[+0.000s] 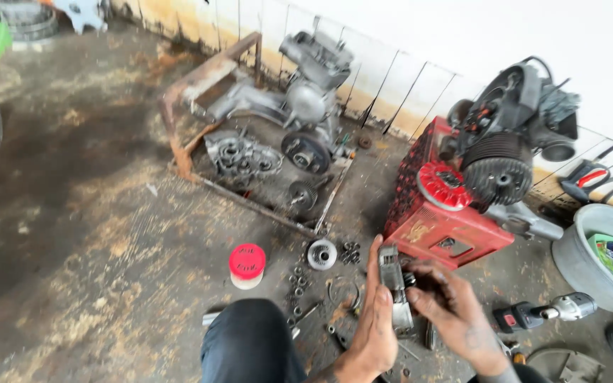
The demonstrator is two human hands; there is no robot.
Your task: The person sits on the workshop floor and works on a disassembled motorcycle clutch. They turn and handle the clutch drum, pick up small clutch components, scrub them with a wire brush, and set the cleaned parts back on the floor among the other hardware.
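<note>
Head view shows both greasy hands meeting low in the frame over a small grey metal part point(394, 284). Fingers of the left hand point(376, 319) are wrapped along its near edge, holding it upright so its face is turned toward the eyes, while the right hand point(452, 312) pinches its far side with fingertips closed on the dark fitting there, seemingly to steady it for a close look. The part sits in the air between the two hands, just above the floor and in front of the person's dark-trousered knee point(250, 344).

Around them, small nuts and bolts point(299, 280) lie scattered on the oily concrete within easy reach, beside a round toothed gear point(321, 254) and a red-capped tub point(247, 265). Just to the right lies a cordless impact driver point(544, 312) on its side. Behind the hands stands a red plastic crate point(441, 223), serving as a stand for an engine block with a finned cylinder point(509, 142). Further back, a rusty metal frame point(200, 92) corrals a split crankcase and loose engine parts point(271, 152). A grey basin point(590, 262) sits at the right.
</note>
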